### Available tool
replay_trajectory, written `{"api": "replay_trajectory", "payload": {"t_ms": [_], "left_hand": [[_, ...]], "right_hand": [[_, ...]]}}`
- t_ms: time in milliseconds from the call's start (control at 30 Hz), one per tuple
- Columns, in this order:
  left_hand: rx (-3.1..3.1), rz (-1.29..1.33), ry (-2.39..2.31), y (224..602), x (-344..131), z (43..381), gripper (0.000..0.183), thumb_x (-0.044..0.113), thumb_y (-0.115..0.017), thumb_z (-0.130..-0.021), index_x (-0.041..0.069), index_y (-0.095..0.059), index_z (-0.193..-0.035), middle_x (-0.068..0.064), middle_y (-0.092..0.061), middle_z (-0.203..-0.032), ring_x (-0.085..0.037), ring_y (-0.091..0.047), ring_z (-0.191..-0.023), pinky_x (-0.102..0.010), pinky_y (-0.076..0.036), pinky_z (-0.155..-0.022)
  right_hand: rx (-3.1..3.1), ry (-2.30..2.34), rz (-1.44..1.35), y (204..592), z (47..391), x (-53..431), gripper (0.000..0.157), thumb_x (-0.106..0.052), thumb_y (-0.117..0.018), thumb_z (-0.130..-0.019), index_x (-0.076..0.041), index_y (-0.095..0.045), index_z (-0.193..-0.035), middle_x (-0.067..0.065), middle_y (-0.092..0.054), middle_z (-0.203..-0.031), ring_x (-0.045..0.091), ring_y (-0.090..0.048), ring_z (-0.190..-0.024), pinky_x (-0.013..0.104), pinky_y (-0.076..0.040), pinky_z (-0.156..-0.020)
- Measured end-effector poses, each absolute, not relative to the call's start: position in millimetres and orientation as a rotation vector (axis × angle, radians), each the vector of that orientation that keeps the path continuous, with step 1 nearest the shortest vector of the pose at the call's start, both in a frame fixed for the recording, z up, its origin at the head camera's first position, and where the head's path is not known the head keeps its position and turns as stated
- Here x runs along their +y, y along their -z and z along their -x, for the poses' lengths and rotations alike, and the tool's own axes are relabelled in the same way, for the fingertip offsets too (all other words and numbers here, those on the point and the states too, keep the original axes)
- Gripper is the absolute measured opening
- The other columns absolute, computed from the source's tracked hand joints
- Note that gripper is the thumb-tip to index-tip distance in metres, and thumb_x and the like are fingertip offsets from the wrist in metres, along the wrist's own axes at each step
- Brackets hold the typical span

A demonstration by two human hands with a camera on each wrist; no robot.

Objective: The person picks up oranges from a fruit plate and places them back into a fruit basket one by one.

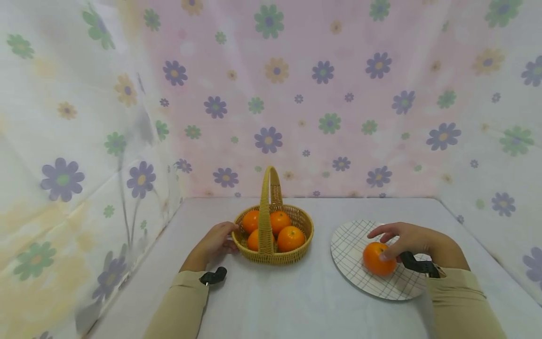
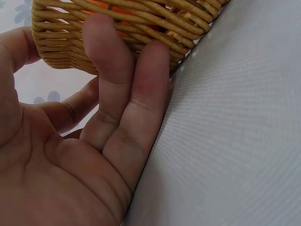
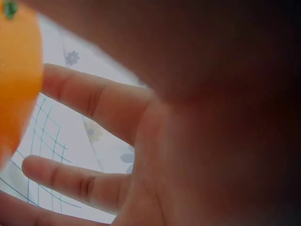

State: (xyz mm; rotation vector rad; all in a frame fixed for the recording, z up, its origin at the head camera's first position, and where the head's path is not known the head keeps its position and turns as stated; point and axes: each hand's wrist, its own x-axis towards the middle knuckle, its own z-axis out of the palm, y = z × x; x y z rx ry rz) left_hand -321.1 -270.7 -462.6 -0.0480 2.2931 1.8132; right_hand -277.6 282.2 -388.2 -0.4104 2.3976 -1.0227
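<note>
A woven wicker basket point(image 1: 296, 256) with a tall handle holds several oranges point(image 1: 291, 238). At its left side my left hand point(image 1: 216, 242) holds the rim. In the left wrist view, two fingers point(image 2: 150, 80) lie on the outer wall, and another finger reaches behind the rim, its tip hidden. On the right, a single orange point(image 1: 377, 263) sits on a round checked plate point(image 1: 351, 240). My right hand point(image 1: 408, 240) is over that plate, its thumb touching the orange and its other fingers spread. The right wrist view shows this orange point(image 3: 19, 70) at the left edge, beside spread fingers point(image 3: 94, 96).
A white cloth covers the table point(image 1: 271, 301). Flower-printed fabric point(image 1: 296, 108) hangs at the back and on both sides. A gap of table separates the basket from the plate. A small black device point(image 1: 213, 276) sits at each wrist.
</note>
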Motion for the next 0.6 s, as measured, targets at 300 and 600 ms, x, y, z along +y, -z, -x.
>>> {"api": "replay_trajectory", "payload": {"t_ms": [300, 600], "left_hand": [[2.296, 0.048, -1.809, 459.8, -267.1, 319.1, 0.044, 0.037, -0.052, -0.103, 0.001, -0.059, -0.128, -0.016, -0.062, -0.127, -0.023, -0.067, -0.075, -0.034, -0.061, -0.071], [2.293, 0.049, -1.82, 459.6, -267.3, 318.2, 0.046, 0.036, -0.05, -0.103, -0.001, -0.057, -0.13, -0.017, -0.061, -0.129, -0.021, -0.067, -0.074, -0.033, -0.06, -0.07]], "right_hand": [[2.441, 0.986, 0.454, 394.2, 281.6, 279.9, 0.054, -0.025, -0.083, -0.08, -0.012, -0.067, -0.13, 0.014, -0.067, -0.122, 0.027, -0.063, -0.099, 0.041, -0.06, -0.084], [2.534, 1.032, 0.474, 392.4, 285.5, 276.4, 0.056, -0.035, -0.08, -0.086, -0.011, -0.064, -0.134, 0.013, -0.068, -0.119, 0.024, -0.065, -0.095, 0.037, -0.061, -0.079]]}}
